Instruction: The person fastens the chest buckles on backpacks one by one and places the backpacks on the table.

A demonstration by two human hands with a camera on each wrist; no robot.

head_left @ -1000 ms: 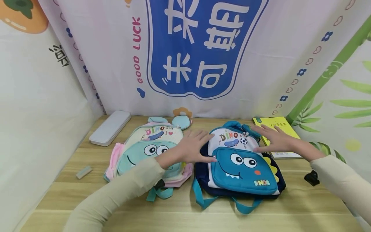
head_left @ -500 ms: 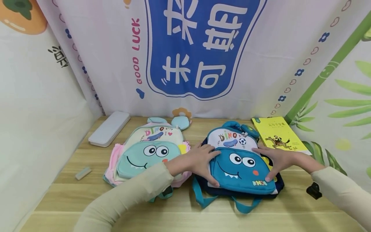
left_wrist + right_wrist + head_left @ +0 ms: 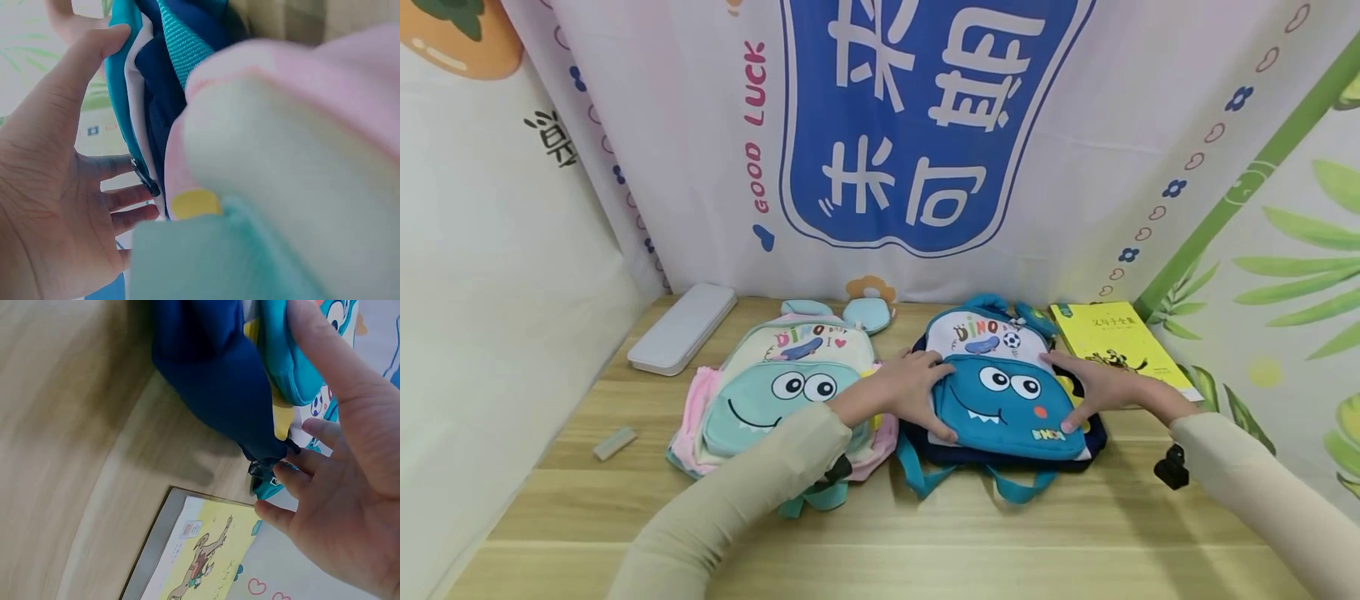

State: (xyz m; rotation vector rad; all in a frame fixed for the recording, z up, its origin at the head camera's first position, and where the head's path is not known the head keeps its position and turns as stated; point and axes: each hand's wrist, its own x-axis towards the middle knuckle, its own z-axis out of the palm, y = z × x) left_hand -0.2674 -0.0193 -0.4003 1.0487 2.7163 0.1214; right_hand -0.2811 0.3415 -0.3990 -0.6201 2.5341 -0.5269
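Observation:
Both hands hold a blue dinosaur backpack point(image 3: 1000, 408) from its two sides as it lies front up on the table. My left hand point(image 3: 906, 392) has its thumb at the lower left of the front pocket and its fingers higher along the edge. In the left wrist view, its fingers point(image 3: 128, 197) lie by a zip pull. On the opposite side, my right hand point(image 3: 1101, 387) sets its thumb on the pocket's lower right, by the printed letters. Its fingers reach the yellow spikes' side, near the top. A mint and pink dinosaur backpack point(image 3: 790, 392) lies just left, partly hidden by my left forearm.
A yellow book point(image 3: 1112, 333) lies at the back right, beyond my right hand. At the back left is a pale pencil case point(image 3: 683, 329), with a small grey block point(image 3: 614, 443) nearer the front. A printed curtain point(image 3: 700, 167) hangs along the table's back edge.
Both hands came down from above onto the blue backpack's sides. Since then the backpack has shifted slightly left and toward the curtain, the hands moving with it. The mint backpack stays put.

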